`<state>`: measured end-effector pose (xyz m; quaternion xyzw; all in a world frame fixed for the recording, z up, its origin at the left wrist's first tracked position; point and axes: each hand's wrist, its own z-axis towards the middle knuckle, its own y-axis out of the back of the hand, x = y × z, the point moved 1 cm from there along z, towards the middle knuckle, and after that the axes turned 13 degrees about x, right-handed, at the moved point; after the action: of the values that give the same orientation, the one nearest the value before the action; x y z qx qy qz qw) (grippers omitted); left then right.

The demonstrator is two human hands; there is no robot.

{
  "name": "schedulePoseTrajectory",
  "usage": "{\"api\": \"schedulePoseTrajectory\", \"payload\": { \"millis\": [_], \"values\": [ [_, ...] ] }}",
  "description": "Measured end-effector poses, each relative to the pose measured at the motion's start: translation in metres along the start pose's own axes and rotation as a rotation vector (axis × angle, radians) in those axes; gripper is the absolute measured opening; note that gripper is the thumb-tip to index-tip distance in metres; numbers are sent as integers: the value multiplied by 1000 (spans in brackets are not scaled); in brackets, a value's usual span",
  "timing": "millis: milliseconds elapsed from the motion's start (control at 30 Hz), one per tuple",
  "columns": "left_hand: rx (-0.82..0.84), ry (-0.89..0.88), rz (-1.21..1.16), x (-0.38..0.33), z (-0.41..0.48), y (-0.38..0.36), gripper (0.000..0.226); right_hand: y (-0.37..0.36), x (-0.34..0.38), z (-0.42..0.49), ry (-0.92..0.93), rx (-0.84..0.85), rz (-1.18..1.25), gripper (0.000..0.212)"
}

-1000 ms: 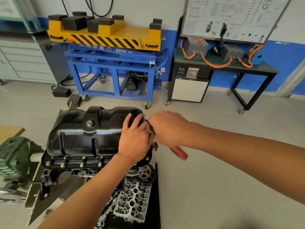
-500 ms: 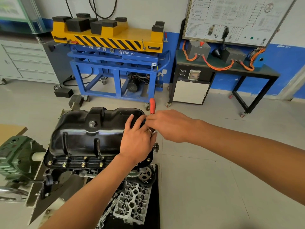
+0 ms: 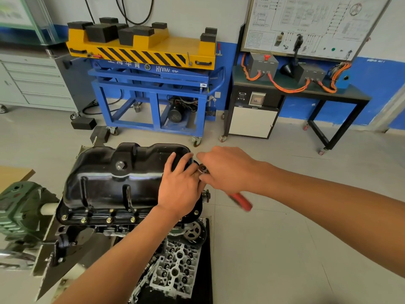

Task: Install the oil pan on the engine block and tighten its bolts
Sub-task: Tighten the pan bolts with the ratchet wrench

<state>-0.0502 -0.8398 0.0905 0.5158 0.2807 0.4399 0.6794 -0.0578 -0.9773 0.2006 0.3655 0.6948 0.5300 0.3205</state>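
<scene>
At the bottom of the view, a bare cylinder head [image 3: 175, 270] is seen lying on a black mat [image 3: 207, 260]. Just beyond it, the engine block [image 3: 92, 230] is carried on a stand. The black oil pan [image 3: 114, 185] is seated on top of the block, and a row of bolts [image 3: 108, 220] is already set in its near flange.

The left hand [image 3: 180, 187] is laid flat on the pan's right end, with fingers straight and spread and its thumb side against the head of a ratchet wrench [image 3: 242, 201]. The right hand [image 3: 228, 170] is curled round that wrench close to its head, and the red handle shows blurred below the wrist.

The tightening step is judged to be in hand, at a bolt on the pan's far right corner that is hidden by the hands. For the next move, the socket must be kept square on the bolt while the handle is swung. How tight the bolt is cannot be told.

Farther off, a blue lift trolley [image 3: 153, 102] is parked by the wall.
</scene>
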Motion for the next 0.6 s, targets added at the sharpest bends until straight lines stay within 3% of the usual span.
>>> {"api": "schedulePoseTrajectory", "payload": {
  "millis": [167,333,467,600],
  "values": [
    [-97,-33,36,0,-1,0,26,-11,16,7,-55,-26,211,19],
    [-89,10,102,1,2,-3,37,-14,23,10,-101,-41,353,6],
    [-141,11,90,2,3,-8,31,-16,25,8,-127,-80,367,5],
    [-79,-10,94,4,2,-12,39,-19,23,8,-155,-95,323,9]
  ]
}}
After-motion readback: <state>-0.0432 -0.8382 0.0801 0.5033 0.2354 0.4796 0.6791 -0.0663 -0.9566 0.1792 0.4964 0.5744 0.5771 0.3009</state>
